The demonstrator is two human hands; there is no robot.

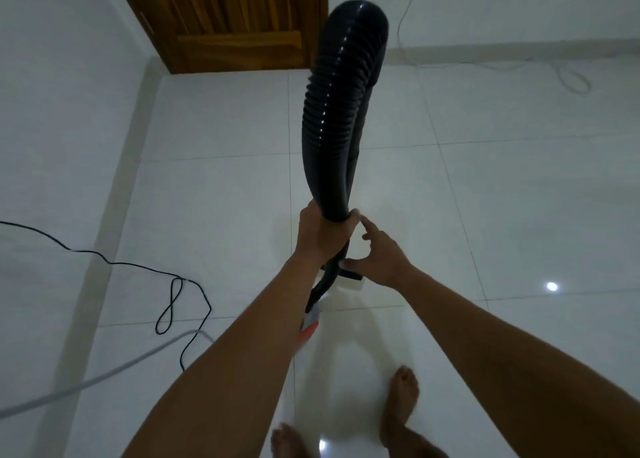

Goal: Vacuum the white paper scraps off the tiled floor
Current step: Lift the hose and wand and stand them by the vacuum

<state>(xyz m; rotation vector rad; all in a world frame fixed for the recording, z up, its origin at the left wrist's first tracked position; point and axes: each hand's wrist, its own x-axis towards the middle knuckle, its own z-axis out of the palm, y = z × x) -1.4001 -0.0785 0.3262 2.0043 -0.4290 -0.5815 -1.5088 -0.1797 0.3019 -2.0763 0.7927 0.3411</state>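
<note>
A black ribbed vacuum hose (332, 111) arches up in a tall loop in the middle of the view. My left hand (323, 230) grips the hose's lower end. My right hand (377, 258) is just right of it, fingers spread, thumb tip at the black tube below and forefinger pointing up; it holds nothing. Beneath the hands a black tube runs down to a grey and orange vacuum part (310, 322), and a white piece (351, 287) sits on the floor. I can make out no paper scraps on the glossy white tiled floor (519, 215).
A wooden door (235, 21) stands at the back. A black cord (173, 294) loops over the tiles on the left, and a grey cable (104, 371) runs below it. A thin white cable (568, 76) lies by the back right wall. My bare feet (398, 405) stand at the bottom.
</note>
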